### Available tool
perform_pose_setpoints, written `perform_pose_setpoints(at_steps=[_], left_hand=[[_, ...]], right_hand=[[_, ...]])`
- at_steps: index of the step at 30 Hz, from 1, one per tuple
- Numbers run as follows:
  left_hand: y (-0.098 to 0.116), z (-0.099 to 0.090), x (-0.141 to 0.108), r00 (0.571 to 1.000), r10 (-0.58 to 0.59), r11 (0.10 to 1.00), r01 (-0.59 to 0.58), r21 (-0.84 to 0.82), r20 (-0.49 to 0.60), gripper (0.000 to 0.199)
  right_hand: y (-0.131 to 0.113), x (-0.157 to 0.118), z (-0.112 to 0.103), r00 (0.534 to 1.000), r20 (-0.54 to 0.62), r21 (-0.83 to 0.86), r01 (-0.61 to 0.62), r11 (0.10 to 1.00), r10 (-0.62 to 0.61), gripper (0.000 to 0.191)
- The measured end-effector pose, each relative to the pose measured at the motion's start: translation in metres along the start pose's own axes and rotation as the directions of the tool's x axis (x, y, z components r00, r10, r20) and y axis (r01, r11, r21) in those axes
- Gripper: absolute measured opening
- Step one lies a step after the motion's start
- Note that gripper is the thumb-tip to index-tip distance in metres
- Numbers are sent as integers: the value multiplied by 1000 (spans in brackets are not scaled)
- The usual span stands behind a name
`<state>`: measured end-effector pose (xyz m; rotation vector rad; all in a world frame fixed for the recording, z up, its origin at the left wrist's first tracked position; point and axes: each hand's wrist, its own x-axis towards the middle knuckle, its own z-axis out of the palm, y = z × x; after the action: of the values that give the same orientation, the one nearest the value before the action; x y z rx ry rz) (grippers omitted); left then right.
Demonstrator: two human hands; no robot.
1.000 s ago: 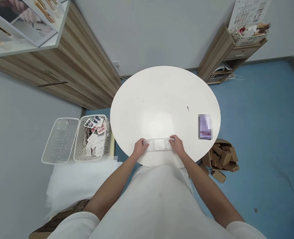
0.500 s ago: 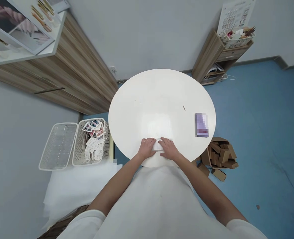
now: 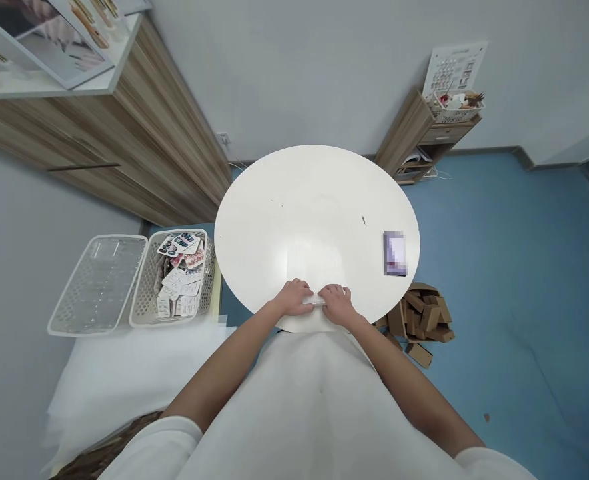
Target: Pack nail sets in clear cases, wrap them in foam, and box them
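A small white, slightly translucent wrapped bundle (image 3: pixel 314 300) lies at the near edge of the round white table (image 3: pixel 319 187). What is inside it I cannot make out. My left hand (image 3: pixel 293 297) grips the bundle's left end, thumb at the near side and fingers over the far side. At the right end, my right hand (image 3: pixel 338 305) holds it the same way, fingers curled. Only a short middle stretch of the bundle shows between the hands. On the table's right side lies a purple box-like item (image 3: pixel 395 253), its surface blurred out.
Left of the table stand a white basket (image 3: pixel 142 283) of printed cards, a clear lid or bin (image 3: pixel 99 283) and white sheets (image 3: pixel 139 373). Small brown boxes fill a carton (image 3: pixel 399 317) on the floor at right. Wooden cabinets (image 3: pixel 174 120) flank the back.
The white bundle looks narrower from front to back than before, and its position has moved slightly nearer. Both hands stay on its ends. The whole view has shifted a little.
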<state>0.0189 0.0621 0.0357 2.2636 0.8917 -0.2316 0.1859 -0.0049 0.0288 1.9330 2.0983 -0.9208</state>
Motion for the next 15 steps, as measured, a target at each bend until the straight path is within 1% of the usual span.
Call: perform_pose_setpoints(at_steps=[2,5,7,9,11,12,15], left_hand=[[-4,-5,1,999,-39,997,41,-70,23,39],[-16,-8,0,993,-105,962,115,-247,53,48],[-26,-7,-2,987,-155,917,158,-367,36,52],[-36,-6,-4,979,-204,877,184,-444,3,45],[-44,-5,-4,967,-256,864,220,-453,-18,33],[-48,-5,-3,958,-287,863,247,-440,-24,30],[-55,-3,0,925,-377,855,335,-396,-32,29]], right_hand=[[3,5,-8,999,32,36,-19,999,17,37],[8,14,-20,998,68,92,-8,996,1,36],[13,19,-26,998,70,126,1,992,-10,34],[19,23,-30,998,66,177,-9,984,-3,31],[27,29,-33,998,68,240,-34,970,18,27],[31,31,-34,997,73,273,-50,961,31,26],[44,39,-34,994,81,362,-98,927,74,23]])
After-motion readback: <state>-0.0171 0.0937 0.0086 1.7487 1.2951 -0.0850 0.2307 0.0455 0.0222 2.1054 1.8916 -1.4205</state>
